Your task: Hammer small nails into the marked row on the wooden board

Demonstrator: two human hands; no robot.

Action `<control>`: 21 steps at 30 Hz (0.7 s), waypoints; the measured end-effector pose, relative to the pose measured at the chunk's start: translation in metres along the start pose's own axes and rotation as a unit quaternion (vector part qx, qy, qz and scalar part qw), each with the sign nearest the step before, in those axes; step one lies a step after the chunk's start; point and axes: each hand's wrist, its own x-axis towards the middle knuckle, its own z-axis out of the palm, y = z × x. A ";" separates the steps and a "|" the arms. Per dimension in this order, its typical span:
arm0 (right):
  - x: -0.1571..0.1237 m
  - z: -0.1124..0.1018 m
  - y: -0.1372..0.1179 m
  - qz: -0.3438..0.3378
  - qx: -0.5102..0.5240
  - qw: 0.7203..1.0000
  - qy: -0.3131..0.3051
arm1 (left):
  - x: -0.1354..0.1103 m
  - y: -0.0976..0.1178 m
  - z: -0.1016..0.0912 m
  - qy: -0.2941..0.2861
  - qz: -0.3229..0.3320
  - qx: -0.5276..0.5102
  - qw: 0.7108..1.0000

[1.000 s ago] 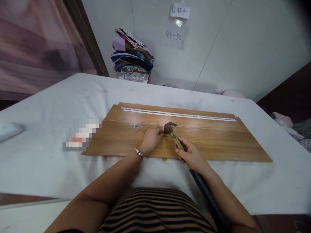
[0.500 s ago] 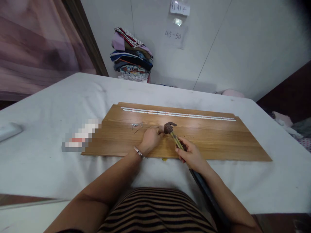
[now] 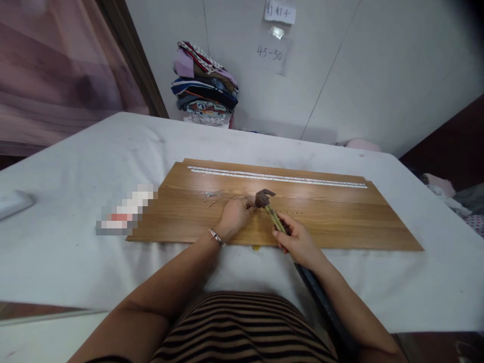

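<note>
A: Position of the tool?
B: The claw hammer with rusty brown head and yellowish wooden handle (image 3: 271, 215) is in the right hand (image 3: 298, 243), slanted above the board, head pointing away from the body. Right fingers wrapped round the handle.

A: Left hand?
B: The left hand (image 3: 235, 218) is low at the brown, wood-grained flat board (image 3: 340, 227), fingertips drawn together just beside the hammer's head. Whether they pinch anything is hidden; cannot tell. Contact between head and fingertips: also cannot tell. A silver metal bracelet (image 3: 216, 236) circles that wrist.

A: What does the board carry?
B: Slim silver metal nails (image 3: 213, 194) in a loose cluster, left of the left hand; one more lies apart, nearer the body. Right of the hammer's head, a row of small dark dots (image 3: 292, 213); nail heads or holes, too small to tell. Near the far edge, two long narrow white strips (image 3: 278, 177), marked, nearly parallel.

A: What bears the board?
B: A table draped in wrinkled white cloth (image 3: 86, 161). Off the board's left end, a pixelated patch (image 3: 126, 209), unreadable.

A: Anything wrapped?
B: Beyond the table, a stack of folded multicoloured fabrics (image 3: 206, 83); its lowest layer looks sheathed in shiny clear plastic, contents indistinct.
</note>
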 end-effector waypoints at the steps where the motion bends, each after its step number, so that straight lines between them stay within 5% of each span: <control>1: 0.000 0.000 -0.001 0.002 -0.001 1.000 0.001 | 0.000 -0.001 0.000 0.003 0.006 0.001 1.000; 11: -0.001 0.001 -0.001 0.006 0.009 1.000 0.006 | -0.001 -0.005 -0.003 0.007 0.022 -0.028 0.999; 21: -0.001 0.002 -0.001 -0.002 0.003 1.000 0.001 | 0.000 -0.026 -0.025 0.027 -0.055 0.085 0.995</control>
